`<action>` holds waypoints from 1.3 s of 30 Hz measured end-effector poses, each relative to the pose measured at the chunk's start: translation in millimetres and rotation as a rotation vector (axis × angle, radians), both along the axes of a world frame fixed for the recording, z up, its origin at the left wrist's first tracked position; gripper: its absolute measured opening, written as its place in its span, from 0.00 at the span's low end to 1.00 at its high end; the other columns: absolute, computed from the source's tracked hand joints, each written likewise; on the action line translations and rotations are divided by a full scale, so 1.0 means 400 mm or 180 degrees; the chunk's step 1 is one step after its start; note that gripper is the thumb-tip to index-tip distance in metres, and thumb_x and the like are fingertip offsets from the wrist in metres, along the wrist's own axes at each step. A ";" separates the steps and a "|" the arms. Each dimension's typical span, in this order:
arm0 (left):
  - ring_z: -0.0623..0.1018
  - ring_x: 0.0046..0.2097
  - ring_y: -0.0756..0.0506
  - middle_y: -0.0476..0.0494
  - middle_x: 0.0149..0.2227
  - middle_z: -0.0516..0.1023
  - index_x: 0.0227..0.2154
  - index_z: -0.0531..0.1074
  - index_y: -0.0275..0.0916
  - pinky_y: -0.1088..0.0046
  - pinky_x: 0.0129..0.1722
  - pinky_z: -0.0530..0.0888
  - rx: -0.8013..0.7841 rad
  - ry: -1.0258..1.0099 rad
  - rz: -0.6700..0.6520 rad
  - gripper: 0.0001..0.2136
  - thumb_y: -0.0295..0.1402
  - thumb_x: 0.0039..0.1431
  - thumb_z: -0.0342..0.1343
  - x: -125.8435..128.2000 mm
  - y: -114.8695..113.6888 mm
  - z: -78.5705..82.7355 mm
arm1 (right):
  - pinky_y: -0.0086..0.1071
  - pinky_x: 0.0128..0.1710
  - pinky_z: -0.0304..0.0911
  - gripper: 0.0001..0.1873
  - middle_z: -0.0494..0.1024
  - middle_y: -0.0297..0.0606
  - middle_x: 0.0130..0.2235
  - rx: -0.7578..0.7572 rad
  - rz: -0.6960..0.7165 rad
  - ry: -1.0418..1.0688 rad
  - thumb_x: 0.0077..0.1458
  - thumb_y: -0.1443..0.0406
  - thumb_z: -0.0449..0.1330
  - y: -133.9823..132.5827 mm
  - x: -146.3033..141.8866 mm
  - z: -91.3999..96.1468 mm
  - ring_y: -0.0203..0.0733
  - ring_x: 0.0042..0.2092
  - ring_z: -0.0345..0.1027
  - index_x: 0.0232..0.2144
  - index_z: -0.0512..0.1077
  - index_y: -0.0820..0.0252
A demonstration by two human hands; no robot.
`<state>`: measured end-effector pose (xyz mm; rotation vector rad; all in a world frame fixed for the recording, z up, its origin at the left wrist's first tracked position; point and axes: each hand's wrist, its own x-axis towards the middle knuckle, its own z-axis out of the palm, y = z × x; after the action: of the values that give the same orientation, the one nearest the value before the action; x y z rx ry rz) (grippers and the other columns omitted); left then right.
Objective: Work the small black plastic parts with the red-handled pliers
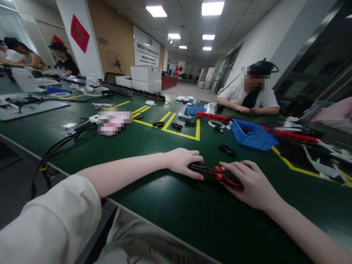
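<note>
My right hand (249, 181) is closed around the red and black handles of a pair of pliers (230, 181). The jaws point left and reach a small black part (194, 165) between the fingers of my left hand (185, 162). My left hand is closed on that part and covers most of it, so its kind does not show. Beyond my hands, a black part (227, 150) lies on the green table (154, 209). Several similar black parts (176, 126) lie in and beside a yellow-taped rectangle.
A blue bin (254, 135) stands at the right, with a smaller blue tray (194, 109) farther back. A pixelated pink item (114, 123) and black cables (59, 145) lie at the left. A co-worker (251, 88) sits across the table.
</note>
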<state>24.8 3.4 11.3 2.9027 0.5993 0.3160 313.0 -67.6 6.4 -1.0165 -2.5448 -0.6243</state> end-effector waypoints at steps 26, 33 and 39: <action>0.77 0.38 0.45 0.46 0.42 0.73 0.47 0.68 0.42 0.73 0.34 0.69 -0.0105 -0.0015 0.0021 0.26 0.58 0.58 0.53 0.005 0.006 0.006 | 0.41 0.42 0.62 0.26 0.78 0.45 0.44 0.0297 0.0020 0.0039 0.53 0.62 0.60 -0.004 0.001 0.004 0.47 0.40 0.70 0.55 0.67 0.60; 0.78 0.39 0.45 0.46 0.42 0.73 0.47 0.69 0.42 0.72 0.35 0.70 -0.0045 -0.0032 -0.0012 0.26 0.58 0.58 0.54 0.005 0.006 0.002 | 0.42 0.44 0.63 0.27 0.78 0.44 0.45 0.0214 -0.0005 0.0048 0.53 0.60 0.60 -0.003 0.004 0.006 0.47 0.41 0.72 0.56 0.66 0.57; 0.78 0.39 0.44 0.46 0.41 0.74 0.47 0.69 0.43 0.72 0.35 0.70 -0.0029 -0.0066 -0.0012 0.25 0.58 0.57 0.55 0.006 0.007 0.001 | 0.43 0.45 0.62 0.27 0.79 0.44 0.45 0.0163 -0.0019 0.0087 0.54 0.61 0.60 -0.002 0.006 0.000 0.47 0.41 0.72 0.56 0.66 0.58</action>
<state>27.0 6.1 11.8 2.8879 0.5902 0.3414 315.5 -68.4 6.5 -1.0087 -2.4900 -0.6690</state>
